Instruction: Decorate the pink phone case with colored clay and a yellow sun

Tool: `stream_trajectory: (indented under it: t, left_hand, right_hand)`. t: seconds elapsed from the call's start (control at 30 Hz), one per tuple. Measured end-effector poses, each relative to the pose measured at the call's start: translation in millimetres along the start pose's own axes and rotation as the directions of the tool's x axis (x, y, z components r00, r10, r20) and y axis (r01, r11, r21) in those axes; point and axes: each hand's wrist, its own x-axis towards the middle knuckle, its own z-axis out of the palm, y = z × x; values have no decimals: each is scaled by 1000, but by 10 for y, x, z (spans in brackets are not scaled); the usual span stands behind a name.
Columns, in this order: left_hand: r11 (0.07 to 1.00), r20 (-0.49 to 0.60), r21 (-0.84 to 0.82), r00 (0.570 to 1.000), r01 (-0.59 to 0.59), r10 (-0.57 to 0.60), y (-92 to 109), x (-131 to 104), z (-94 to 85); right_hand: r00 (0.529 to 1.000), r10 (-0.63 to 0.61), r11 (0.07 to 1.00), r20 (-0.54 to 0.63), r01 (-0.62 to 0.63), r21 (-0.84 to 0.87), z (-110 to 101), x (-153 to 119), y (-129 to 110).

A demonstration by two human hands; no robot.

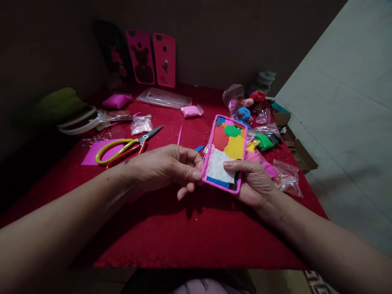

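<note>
"Where's the piece?"

"The pink-rimmed rectangular case covered in multicoloured, clay-like patches is held up over the red cloth-covered table. The right hand is clamped on its lower right side, thumb flat on the white patch. The left hand has thumb and forefinger together on the rim, low on the left."

"So which step is this?"

"Working along that rim, I'd judge: pressing or smoothing it. The next move calls for light fingertip pressure there, with the right thumb kept from denting the soft-looking white patch."

"And the containers?"

"Just beyond the case, a clear plastic bag holding a green lump. Farther back, a small pale-pink-filled plastic pouch. Leftward, a flat clear bag of pale pink bits. At the right, a crumpled clear zip bag; I can't make out its contents."
</note>
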Motion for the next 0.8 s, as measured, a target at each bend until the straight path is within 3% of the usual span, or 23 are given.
stream_trajectory:
  t: [0.3, 0.8]
  left_hand:
    - [1000, 6, -24, 1000, -16, 17, 22, -10, -50]
    - [1000, 2, 17, 1000, -14, 14, 5, -11, -34]
  right_hand:
    - [997, -70, 997, -38, 69, -22, 28, -4, -24]
    - [998, -57, 998, 13, 58, -39, 3, 3, -28]
